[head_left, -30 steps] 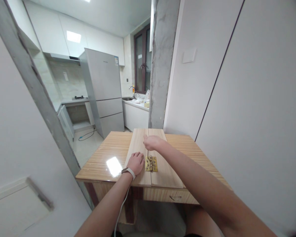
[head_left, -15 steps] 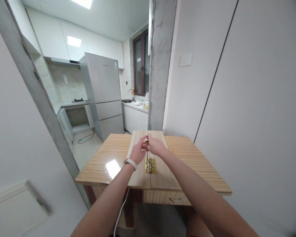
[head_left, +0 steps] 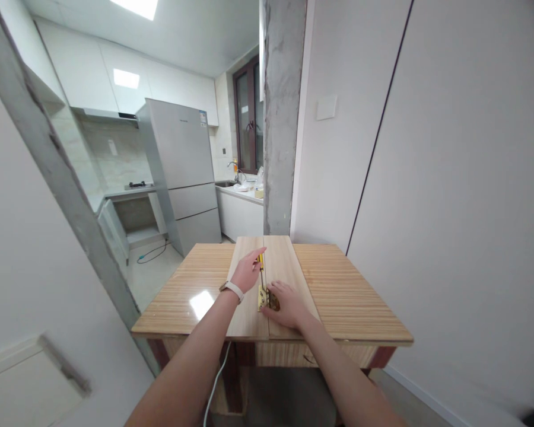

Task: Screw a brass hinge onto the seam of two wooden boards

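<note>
My left hand (head_left: 246,271) is closed around the yellow-and-black handle of a screwdriver (head_left: 261,261), its index finger stretched along the top. The screwdriver's thin shaft slants down to a brass butt hinge (head_left: 262,298). This hinge lies unfolded across the seam between two pale wooden boards (head_left: 247,317). My right hand (head_left: 289,305) rests on the boards, thumb and fingers curved about the hinge and holding it. Its fingers cover part of the right leaf. Screws show in the hinge, but the exact spot where the screwdriver tip meets it is too small to tell.
The boards lie across a striped wooden table (head_left: 351,296) with a drawer (head_left: 289,356) below its front edge. A white cable (head_left: 218,379) hangs beneath. A wall (head_left: 463,207) stands at the right; a fridge (head_left: 184,154) stands in the kitchen beyond.
My right hand has left the screwdriver and come down toward me onto the hinge. My left hand stays at the screwdriver, which now leans slightly. The view has shifted a little.
</note>
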Available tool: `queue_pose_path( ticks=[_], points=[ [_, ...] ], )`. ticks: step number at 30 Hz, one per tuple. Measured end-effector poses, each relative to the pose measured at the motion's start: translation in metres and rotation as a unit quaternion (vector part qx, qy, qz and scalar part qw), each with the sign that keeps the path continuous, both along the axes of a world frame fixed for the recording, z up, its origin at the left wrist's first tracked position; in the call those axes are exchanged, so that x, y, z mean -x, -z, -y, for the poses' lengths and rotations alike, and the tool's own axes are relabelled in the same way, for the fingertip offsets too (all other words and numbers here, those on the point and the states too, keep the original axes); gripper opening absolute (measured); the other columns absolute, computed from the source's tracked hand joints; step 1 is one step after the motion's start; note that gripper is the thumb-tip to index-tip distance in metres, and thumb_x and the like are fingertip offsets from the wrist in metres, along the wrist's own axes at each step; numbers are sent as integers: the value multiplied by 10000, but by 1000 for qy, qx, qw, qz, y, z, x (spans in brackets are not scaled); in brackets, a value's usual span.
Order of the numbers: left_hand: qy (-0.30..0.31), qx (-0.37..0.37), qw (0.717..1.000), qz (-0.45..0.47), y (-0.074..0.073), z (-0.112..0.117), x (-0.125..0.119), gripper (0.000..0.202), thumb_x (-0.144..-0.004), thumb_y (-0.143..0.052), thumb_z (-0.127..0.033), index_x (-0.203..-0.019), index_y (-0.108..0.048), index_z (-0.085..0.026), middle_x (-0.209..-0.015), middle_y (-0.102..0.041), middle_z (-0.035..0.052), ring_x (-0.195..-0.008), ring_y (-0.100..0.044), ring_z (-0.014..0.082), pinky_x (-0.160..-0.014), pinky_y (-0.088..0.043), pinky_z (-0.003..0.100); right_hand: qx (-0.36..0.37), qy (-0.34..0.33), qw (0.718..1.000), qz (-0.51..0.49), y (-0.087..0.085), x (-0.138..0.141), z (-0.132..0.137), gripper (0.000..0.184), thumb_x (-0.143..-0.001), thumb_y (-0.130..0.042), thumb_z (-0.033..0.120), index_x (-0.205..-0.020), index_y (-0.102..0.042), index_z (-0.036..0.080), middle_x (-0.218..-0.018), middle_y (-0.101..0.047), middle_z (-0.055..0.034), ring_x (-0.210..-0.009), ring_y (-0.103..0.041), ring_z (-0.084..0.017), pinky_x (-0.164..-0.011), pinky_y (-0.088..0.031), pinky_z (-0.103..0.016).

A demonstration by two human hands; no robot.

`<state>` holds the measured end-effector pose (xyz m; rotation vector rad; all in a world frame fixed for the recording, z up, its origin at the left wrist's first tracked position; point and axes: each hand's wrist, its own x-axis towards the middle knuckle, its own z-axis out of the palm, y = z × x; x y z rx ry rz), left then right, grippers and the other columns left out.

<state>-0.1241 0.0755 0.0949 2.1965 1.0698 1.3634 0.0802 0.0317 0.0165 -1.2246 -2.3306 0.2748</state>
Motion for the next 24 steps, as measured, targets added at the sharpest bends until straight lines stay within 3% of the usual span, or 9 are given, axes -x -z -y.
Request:
queue_pose_path(
  ticks=[3, 10, 24],
  points=[
    [1, -3, 1000, 3, 0, -2, 0, 520, -924, -489, -65, -1405, -564, -248, -1392, -609, 82, -1293, -568, 214, -1091, -492, 388, -23, 0, 1000, 2, -1, 3, 4, 740, -789, -673, 677, -1400, -533, 284, -1440, -553, -101, -1373, -448, -315, -1151, -313, -477],
    [5, 31, 998, 57, 3, -2, -3, 468, -951, -478, -80, -1383, -583, -225, -1264, -682, 97, -1139, -677, 184, -988, -549, 332, -40, -4, 999, 7, -4, 2, 6, 748, -778, -680, 680, -1394, -525, 283, -1399, -575, -103, -1337, -475, -315, -1118, -348, -469],
    [-11, 12, 999, 37, -2, 7, -8, 481, -919, -521, -74, -1341, -637, -275, -1163, -708, 48, -1025, -674, 164, -920, -575, 300, -54, -3, 999, 3, 0, 2, 4, 742, -772, -693, 666, -1381, -540, 271, -1347, -603, -106, -1301, -504, -308, -1096, -376, -462]
  ],
)
